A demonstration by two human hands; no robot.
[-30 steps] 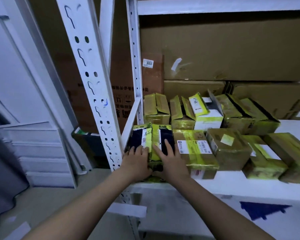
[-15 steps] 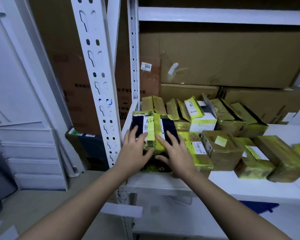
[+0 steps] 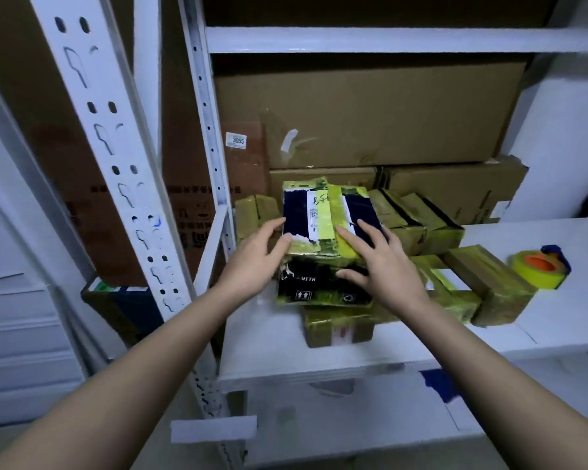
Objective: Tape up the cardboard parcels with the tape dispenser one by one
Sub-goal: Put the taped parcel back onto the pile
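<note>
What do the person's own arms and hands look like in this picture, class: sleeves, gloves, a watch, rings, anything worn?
Both forearms are bare as far as the frame shows: no sleeves in view. The left hand and the right hand wear no gloves. No watch, bracelet or ring shows on either wrist or on the fingers that can be seen. The nails are short and look unpainted.

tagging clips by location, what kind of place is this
Most likely a stockroom or parcel packing room. White slotted metal shelving holds big cardboard cartons at the back and many small parcels wrapped in yellow tape, and a roll of yellow tape sits on the shelf board.
</note>
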